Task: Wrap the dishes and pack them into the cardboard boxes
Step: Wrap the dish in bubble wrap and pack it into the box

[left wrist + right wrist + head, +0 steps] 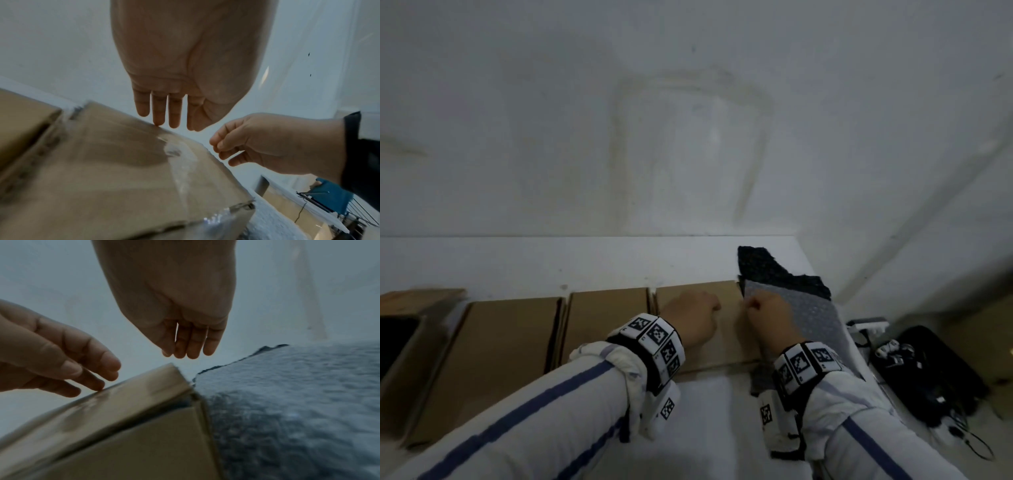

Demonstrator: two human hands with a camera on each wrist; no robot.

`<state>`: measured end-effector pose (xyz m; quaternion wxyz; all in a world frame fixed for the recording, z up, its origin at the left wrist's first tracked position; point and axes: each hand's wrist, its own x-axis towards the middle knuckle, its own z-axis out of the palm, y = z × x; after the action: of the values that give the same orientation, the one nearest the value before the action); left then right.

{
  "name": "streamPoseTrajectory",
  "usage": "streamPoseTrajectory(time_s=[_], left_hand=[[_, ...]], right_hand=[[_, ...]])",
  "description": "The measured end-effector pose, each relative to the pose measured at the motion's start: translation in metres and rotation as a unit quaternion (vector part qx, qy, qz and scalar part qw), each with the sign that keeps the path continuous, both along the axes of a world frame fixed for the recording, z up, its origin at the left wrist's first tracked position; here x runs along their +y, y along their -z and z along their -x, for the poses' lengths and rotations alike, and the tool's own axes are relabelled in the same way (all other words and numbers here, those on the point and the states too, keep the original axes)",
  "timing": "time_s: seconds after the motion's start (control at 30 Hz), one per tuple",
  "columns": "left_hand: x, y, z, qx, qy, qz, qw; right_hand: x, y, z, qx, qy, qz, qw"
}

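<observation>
Three shut cardboard boxes stand in a row on the white table (551, 263). My left hand (714, 306) hovers over the rightmost box (726, 346), fingers relaxed, a fingertip (158, 124) touching its far top edge. Clear tape (182, 164) glints along that box's top. Just to the right, my right hand (751, 305) hangs above the box's far right corner (174, 371), fingers (191, 345) pointing loosely down with nothing in them. Next to the box lie a grey bubble wrap sheet (815, 318) and a dark foam sheet (774, 270). No dish is in view.
Two more shut boxes (606, 325) (496, 356) and an open box (404, 346) fill the left of the table. A white wall (688, 120) rises behind it. Off the table's right edge lie a black bag (931, 370) and tangled cables.
</observation>
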<state>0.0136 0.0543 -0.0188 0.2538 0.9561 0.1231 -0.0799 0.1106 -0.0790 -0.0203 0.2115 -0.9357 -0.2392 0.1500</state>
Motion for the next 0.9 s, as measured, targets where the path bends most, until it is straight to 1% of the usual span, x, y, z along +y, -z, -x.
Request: streamPoseTrajectory(time_s=[0.1, 0.23, 0.33, 0.4, 0.47, 0.57, 0.7, 0.73, 0.77, 0.83, 0.9], left_hand=[[-0.016, 0.008, -0.019, -0.007, 0.009, -0.031, 0.999], [-0.026, 0.022, -0.032, -0.036, -0.001, -0.044, 0.998], [-0.029, 0.030, -0.036, -0.062, -0.020, -0.047, 0.997], [-0.030, 0.032, -0.038, -0.069, -0.029, -0.041, 0.996], [-0.030, 0.032, -0.039, -0.071, -0.034, -0.039, 0.996], [-0.030, 0.030, -0.041, -0.065, -0.036, -0.034, 0.997], [-0.034, 0.017, -0.046, -0.065, -0.048, -0.007, 0.997], [-0.038, 0.013, -0.048, -0.065, -0.050, 0.012, 0.997], [-0.042, 0.008, -0.048, -0.056, -0.052, 0.049, 0.996], [-0.051, -0.001, -0.049, -0.042, -0.057, 0.139, 0.988], [-0.054, -0.005, -0.051, -0.044, -0.086, 0.208, 0.973]], right_hand=[[-0.026, 0.012, -0.018, 0.018, 0.009, 0.063, 0.998], [-0.037, 0.039, -0.028, 0.012, -0.032, 0.134, 0.990], [-0.040, 0.053, -0.028, -0.008, -0.049, 0.151, 0.987], [-0.041, 0.060, -0.030, -0.029, -0.054, 0.140, 0.988], [-0.041, 0.062, -0.032, -0.029, -0.055, 0.125, 0.990], [-0.041, 0.057, -0.038, 0.005, -0.036, 0.085, 0.996], [-0.050, 0.043, -0.048, 0.061, 0.044, -0.014, 0.997], [-0.051, 0.038, -0.049, 0.066, 0.058, -0.049, 0.995], [-0.051, 0.035, -0.048, 0.067, 0.062, -0.089, 0.992], [-0.050, 0.025, -0.044, 0.064, 0.039, -0.168, 0.983], [-0.045, 0.015, -0.035, 0.070, 0.004, -0.222, 0.973]])
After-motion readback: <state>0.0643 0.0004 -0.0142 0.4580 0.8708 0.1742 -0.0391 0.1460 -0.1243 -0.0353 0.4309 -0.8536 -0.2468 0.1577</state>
